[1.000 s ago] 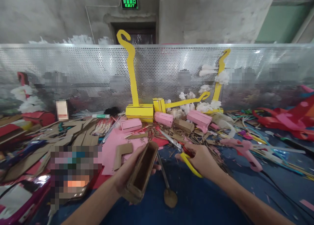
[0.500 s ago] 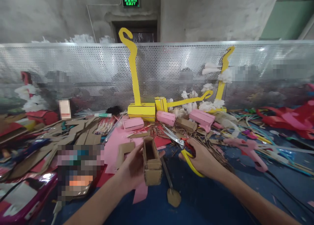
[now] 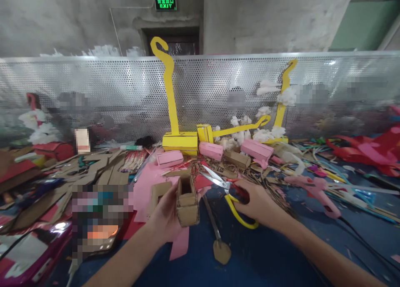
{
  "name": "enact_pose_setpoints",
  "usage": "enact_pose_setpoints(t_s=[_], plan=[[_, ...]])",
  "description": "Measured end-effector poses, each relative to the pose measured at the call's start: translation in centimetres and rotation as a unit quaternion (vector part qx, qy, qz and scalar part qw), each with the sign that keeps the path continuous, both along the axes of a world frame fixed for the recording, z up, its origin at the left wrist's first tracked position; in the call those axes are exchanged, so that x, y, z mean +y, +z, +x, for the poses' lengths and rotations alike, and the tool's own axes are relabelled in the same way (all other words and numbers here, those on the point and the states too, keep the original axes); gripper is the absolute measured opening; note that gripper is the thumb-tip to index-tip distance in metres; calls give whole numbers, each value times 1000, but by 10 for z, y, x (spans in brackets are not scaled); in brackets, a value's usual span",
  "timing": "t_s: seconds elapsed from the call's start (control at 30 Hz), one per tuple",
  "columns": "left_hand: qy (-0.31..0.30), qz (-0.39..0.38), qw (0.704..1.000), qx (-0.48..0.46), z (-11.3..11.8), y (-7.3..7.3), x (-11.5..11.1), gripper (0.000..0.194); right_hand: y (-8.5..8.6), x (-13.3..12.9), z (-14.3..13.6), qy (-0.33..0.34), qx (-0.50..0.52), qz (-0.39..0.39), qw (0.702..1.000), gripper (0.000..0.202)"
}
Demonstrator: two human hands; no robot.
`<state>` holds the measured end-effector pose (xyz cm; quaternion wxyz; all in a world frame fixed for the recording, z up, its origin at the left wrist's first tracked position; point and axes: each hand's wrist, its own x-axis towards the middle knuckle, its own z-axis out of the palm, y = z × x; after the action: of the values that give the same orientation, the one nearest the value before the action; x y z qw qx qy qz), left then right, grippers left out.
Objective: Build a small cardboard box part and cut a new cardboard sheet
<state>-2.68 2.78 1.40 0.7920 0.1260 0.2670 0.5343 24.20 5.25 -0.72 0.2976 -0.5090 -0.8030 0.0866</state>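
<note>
My left hand point(image 3: 167, 214) is closed around a small open cardboard box point(image 3: 188, 207), tilted so its hollow inside shows. My right hand point(image 3: 258, 201) grips a pair of scissors point(image 3: 222, 183) with red and yellow handles. The scissor blades stand partly apart and point up and left, above and to the right of the box. Under my hands, a stick with a rounded cardboard end point(image 3: 221, 252) lies on the blue table point(image 3: 250, 260). Beside my left hand are a cardboard piece with a cutout point(image 3: 156, 195) and pink paper point(image 3: 142, 189).
Yellow hooked paper shapes point(image 3: 180, 142) and pink boxes point(image 3: 256, 150) stand before a perforated metal screen point(image 3: 125, 95). A pink glue gun point(image 3: 321, 193) with a black cord lies on the right. Cardboard scraps point(image 3: 101, 164) spread over the left side.
The cardboard box in my left hand has moved slightly left and up. My right hand has shifted the scissors left, toward the box.
</note>
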Motion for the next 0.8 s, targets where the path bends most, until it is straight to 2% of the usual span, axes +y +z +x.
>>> enact_pose_setpoints(t_s=[0.1,0.2,0.4,0.5,0.67,0.8], plan=[[-17,47,999,-4,-4,-6,3,21,3,-2,-3,3,-4,16,1000,22],[-5,69,998,11,-6,-10,5,25,5,-3,-4,3,3,24,1000,22],[66,20,986,149,-1,0,-2,29,-2,6,7,-31,-13,65,997,37],[84,22,979,184,2,3,-5,28,-7,11,13,-49,-27,66,996,40],[113,30,979,164,3,3,-2,23,-10,12,17,-90,-56,68,992,34],[123,87,977,149,1,4,0,23,-12,12,16,-98,-72,74,990,28]])
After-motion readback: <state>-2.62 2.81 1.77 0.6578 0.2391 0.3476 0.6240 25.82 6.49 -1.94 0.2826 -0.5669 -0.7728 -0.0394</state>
